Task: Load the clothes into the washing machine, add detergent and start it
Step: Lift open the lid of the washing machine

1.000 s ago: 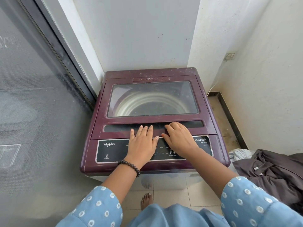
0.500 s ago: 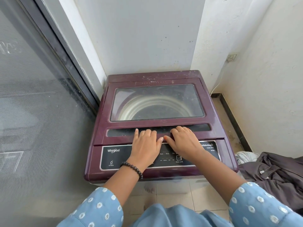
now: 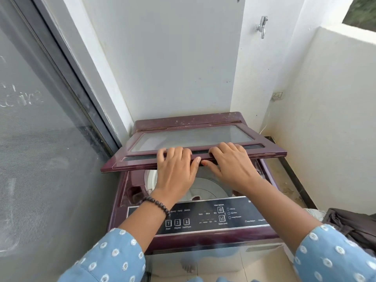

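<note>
— Fingers of left hand [image 3: 176,169] and right hand [image 3: 232,166] curl over the near edge of the maroon glass-paned lid [image 3: 195,143], held half-raised above the maroon top-loading washing machine [image 3: 203,236]. Risk?

— A slip would probably slam it down.

— Counts?

— One lid, one machine, one steel drum [image 3: 209,188], seemingly empty; one heap of dark clothes [image 3: 354,226] lies near right, still unloaded.

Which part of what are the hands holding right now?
Both hands, left hand and right hand, grip the front edge of the maroon glass-windowed washer lid.
</note>
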